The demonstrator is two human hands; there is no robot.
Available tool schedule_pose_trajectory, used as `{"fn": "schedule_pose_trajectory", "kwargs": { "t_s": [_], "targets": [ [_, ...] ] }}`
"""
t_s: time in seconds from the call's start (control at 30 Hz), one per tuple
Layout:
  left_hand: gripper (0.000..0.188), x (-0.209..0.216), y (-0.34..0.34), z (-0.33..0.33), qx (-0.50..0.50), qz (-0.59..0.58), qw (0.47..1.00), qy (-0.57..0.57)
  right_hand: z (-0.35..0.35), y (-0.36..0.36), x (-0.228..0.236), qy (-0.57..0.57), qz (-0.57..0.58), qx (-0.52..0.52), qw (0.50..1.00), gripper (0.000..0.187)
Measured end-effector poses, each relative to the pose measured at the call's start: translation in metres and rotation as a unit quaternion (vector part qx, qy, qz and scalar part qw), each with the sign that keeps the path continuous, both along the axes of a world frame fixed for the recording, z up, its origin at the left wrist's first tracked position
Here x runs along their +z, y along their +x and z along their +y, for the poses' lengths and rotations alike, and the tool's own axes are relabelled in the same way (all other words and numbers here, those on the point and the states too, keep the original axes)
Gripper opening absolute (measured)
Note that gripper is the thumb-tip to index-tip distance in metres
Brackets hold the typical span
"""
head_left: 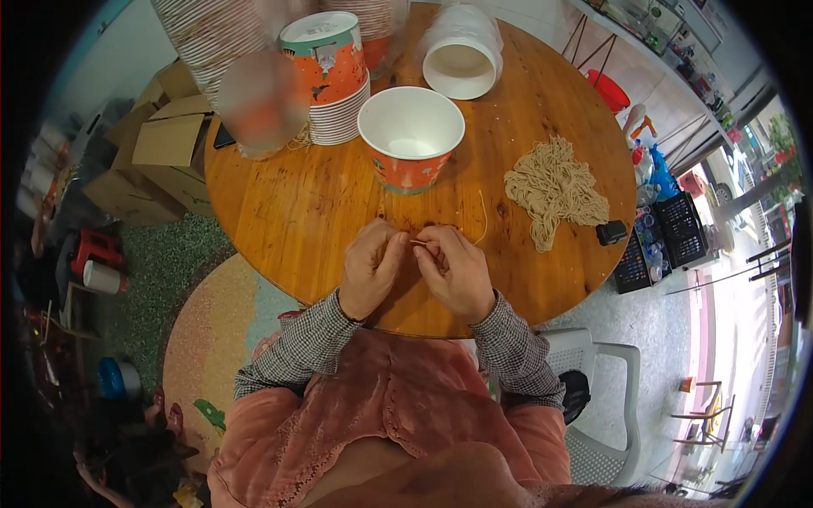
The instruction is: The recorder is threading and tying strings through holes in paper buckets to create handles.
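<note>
Both of my hands are close together over the near edge of the round wooden table. A thin beige string (483, 212) passes between them, and its loose end curves up to the right. My left hand (371, 264) is closed, its thumb and fingers pinched at the string. My right hand (456, 269) also pinches the string between thumb and fingertips. Just beyond the hands stands an upright paper bucket (411, 175), orange and green outside, white inside. It looks empty. A tangled heap of beige string (555, 193) lies to the right.
Upside-down paper buckets (334, 80) are stacked at the back left, beside a blurred translucent shape (264, 103). White tubs in clear plastic (461, 68) lie at the back. A small black object (611, 232) sits at the table's right edge. Cardboard boxes (169, 144) stand left; a grey chair (622, 381), right.
</note>
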State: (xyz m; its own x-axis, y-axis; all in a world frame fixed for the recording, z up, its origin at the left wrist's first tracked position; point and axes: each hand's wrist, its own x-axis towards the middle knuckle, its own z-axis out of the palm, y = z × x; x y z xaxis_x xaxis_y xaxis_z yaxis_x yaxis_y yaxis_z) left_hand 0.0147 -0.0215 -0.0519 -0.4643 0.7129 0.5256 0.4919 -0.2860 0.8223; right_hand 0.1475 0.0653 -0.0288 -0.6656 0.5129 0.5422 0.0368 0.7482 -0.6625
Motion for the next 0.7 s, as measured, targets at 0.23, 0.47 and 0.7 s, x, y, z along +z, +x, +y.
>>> {"fn": "schedule_pose_trajectory", "kwargs": {
  "t_s": [0.23,0.47,0.7],
  "targets": [
    [0.005,0.011,0.009,0.002,-0.022,0.019,0.999,-0.021,0.003,0.010,-0.005,-0.070,0.030,-0.023,0.997,0.010],
    [0.005,0.012,0.014,0.004,-0.037,0.016,0.999,-0.021,0.008,0.014,-0.008,-0.079,0.085,0.004,0.993,0.005],
    [0.006,0.019,0.014,0.004,-0.053,0.031,0.997,-0.044,0.013,0.019,-0.017,-0.201,0.082,0.020,0.976,0.009]
  ]
}}
